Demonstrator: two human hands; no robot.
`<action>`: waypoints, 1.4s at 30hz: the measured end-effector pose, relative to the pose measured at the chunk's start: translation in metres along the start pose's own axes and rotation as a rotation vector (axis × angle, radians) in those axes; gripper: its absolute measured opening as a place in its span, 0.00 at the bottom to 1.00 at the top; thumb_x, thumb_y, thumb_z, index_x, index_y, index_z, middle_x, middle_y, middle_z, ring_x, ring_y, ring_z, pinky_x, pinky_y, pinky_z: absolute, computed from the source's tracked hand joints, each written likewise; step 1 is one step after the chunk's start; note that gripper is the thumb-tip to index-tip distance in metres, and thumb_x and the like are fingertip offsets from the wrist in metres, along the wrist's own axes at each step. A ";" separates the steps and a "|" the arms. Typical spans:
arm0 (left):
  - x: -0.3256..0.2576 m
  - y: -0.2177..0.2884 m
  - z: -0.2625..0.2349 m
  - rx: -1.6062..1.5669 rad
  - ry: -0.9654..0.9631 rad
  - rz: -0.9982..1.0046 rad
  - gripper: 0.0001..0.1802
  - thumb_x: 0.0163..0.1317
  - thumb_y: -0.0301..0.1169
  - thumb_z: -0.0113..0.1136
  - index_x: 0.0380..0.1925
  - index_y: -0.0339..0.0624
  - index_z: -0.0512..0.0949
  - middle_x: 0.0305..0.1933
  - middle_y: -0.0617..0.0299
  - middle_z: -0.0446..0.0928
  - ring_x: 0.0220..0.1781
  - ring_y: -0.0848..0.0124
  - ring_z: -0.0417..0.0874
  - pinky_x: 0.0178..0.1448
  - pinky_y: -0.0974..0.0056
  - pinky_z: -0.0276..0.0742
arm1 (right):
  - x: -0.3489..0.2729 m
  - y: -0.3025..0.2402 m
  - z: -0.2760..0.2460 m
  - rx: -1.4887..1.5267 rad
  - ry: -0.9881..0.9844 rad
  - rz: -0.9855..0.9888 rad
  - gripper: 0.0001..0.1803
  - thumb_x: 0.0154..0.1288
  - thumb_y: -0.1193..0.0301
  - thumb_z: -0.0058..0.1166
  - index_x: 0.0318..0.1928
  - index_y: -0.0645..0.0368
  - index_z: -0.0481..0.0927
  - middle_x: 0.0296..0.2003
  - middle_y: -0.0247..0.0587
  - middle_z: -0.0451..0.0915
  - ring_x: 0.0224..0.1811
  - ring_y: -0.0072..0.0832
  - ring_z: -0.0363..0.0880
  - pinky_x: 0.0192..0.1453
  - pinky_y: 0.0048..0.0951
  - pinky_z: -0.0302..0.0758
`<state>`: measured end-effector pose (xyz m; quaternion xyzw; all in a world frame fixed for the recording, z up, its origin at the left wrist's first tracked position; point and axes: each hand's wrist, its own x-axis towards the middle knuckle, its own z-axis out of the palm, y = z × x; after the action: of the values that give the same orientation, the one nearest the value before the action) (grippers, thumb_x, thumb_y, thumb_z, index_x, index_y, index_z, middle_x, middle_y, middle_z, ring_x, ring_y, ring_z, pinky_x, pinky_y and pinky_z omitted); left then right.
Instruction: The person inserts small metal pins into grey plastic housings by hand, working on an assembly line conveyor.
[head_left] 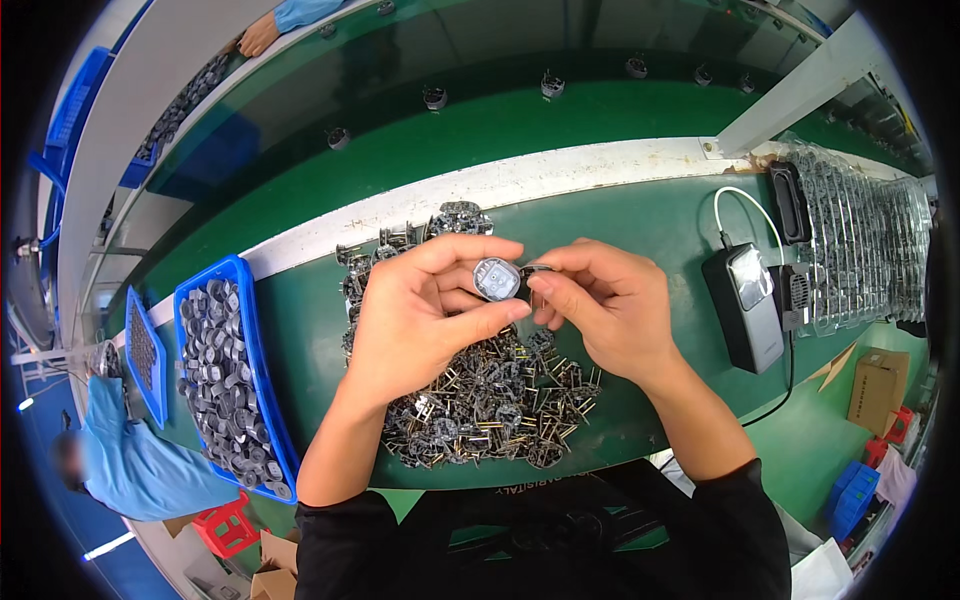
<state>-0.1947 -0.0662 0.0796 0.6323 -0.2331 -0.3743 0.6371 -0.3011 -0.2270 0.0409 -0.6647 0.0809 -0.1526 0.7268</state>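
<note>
While the left hand (410, 310) pinches a small grey cap (496, 280) between thumb and fingers, its hollow side facing up, the right hand (625, 305) pinches a thin dark piece (538, 270) just beside it. Both hands are raised over the counter (312, 370), close together, and the cap sits in the gap between them. Whether the dark piece touches the cap is too small to tell.

Below the hands, a loose pile of small parts (490, 410) with brass-coloured pins spreads over the green top, reaching up behind the left hand to the white rail (600, 165). To the left stands a blue bin (262, 385) full of grey caps, and beyond it a smaller blue tray (156, 400) rests at a tilt.

On the right, a black and grey box (755, 320) stands near a stack of clear plastic trays (860, 250), with a white cable (745, 192) looping from its top end. Past the rail runs a green belt (620, 115), on which small grey parts (552, 85) sit well apart in a row. At the upper left, another person's hand (260, 35) in a blue sleeve rests near its edge. A co-worker in blue (150, 455) is at the lower left, near a red stool (225, 525).
</note>
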 end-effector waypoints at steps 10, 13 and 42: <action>0.007 -0.007 -0.012 -0.021 0.076 0.042 0.22 0.55 0.15 0.68 0.51 0.31 0.78 0.36 0.60 0.83 0.34 0.78 0.83 0.39 0.76 0.80 | 0.003 -0.016 -0.016 0.350 -0.200 0.248 0.09 0.69 0.79 0.54 0.49 0.64 0.78 0.35 0.42 0.83 0.34 0.21 0.82 0.33 0.21 0.78; 0.005 -0.011 -0.006 0.189 0.063 0.087 0.20 0.51 0.20 0.74 0.46 0.35 0.79 0.35 0.62 0.84 0.31 0.82 0.81 0.37 0.77 0.78 | 0.005 -0.001 -0.010 0.228 -0.060 -0.068 0.07 0.65 0.82 0.55 0.43 0.63 0.80 0.36 0.41 0.83 0.36 0.21 0.82 0.33 0.21 0.76; 0.002 -0.002 0.006 0.019 -0.075 0.081 0.20 0.58 0.15 0.65 0.52 0.31 0.77 0.44 0.55 0.84 0.39 0.74 0.85 0.43 0.74 0.80 | 0.004 -0.003 -0.006 -0.443 0.072 -0.538 0.12 0.53 0.81 0.64 0.39 0.60 0.84 0.36 0.37 0.78 0.31 0.30 0.77 0.32 0.28 0.74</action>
<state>-0.1985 -0.0711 0.0774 0.6137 -0.2856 -0.3692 0.6367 -0.2995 -0.2341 0.0432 -0.7980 -0.0406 -0.3408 0.4954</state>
